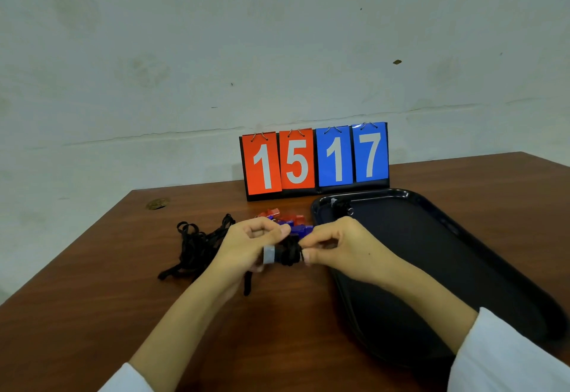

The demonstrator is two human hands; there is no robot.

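My left hand point(246, 246) grips a small grey piece point(269, 255) with a black cord point(290, 252) wound beside it, held above the brown table point(92, 314). My right hand point(339, 245) pinches the black cord at its right side. One cord end hangs down under my left hand point(247, 283). Behind the hands lies a heap of small red and blue plastic pieces point(287, 222). A pile of loose black cords point(197, 246) lies to the left of my left hand.
A black tray point(462, 252) lies on the right half of the table, with a small corded item point(342, 206) in its far left corner. A flip scoreboard point(314, 160) reading 15 and 17 stands at the table's back edge against the wall.
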